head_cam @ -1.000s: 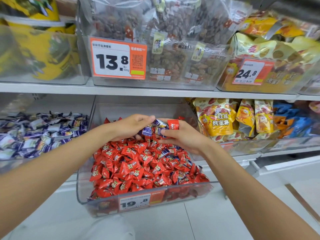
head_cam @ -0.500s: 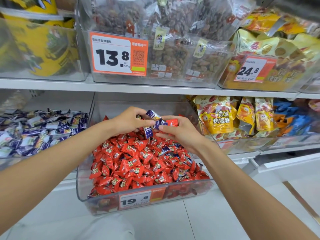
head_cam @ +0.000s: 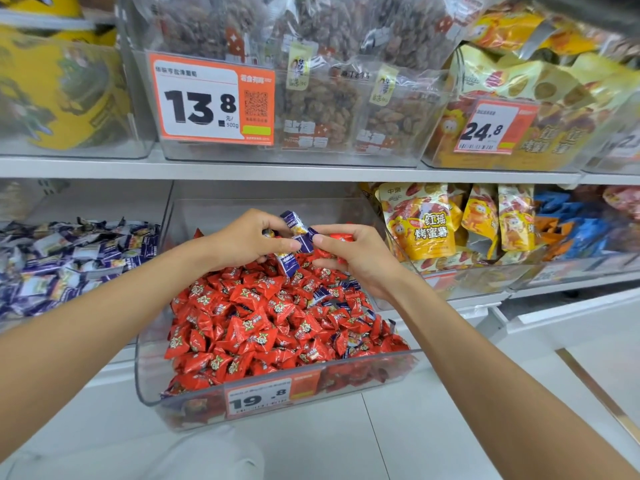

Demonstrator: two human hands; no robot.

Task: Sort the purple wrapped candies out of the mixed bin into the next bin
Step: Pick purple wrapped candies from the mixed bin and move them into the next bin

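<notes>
The clear mixed bin (head_cam: pixel 145 372) is pulled out and heaped with red wrapped candies (head_cam: pixel 263 327); a few purple ones (head_cam: pixel 320 295) show among them. Above the back of the heap my left hand (head_cam: pixel 247 242) grips several purple wrapped candies (head_cam: pixel 294 225), one hanging below its fingers. My right hand (head_cam: pixel 353 259) is close beside it, pinching a purple candy (head_cam: pixel 306 242) between thumb and finger, with a red candy (head_cam: pixel 341 237) tucked against its other fingers. To the left, the neighbouring bin (head_cam: pixel 20 325) is full of purple candies (head_cam: pixel 69 258).
A shelf edge (head_cam: pixel 277 173) runs just above my hands, carrying bins of bagged dried fruit with price tags 13.8 and 24.8. Yellow snack bags (head_cam: pixel 429 223) fill the bin on the right. White floor tiles (head_cam: pixel 398 431) lie below the pulled-out bin.
Both hands have lifted slightly off the heap and stayed together. More purple candies now stick out of my left hand's grip, and the right thumb has closed onto one.
</notes>
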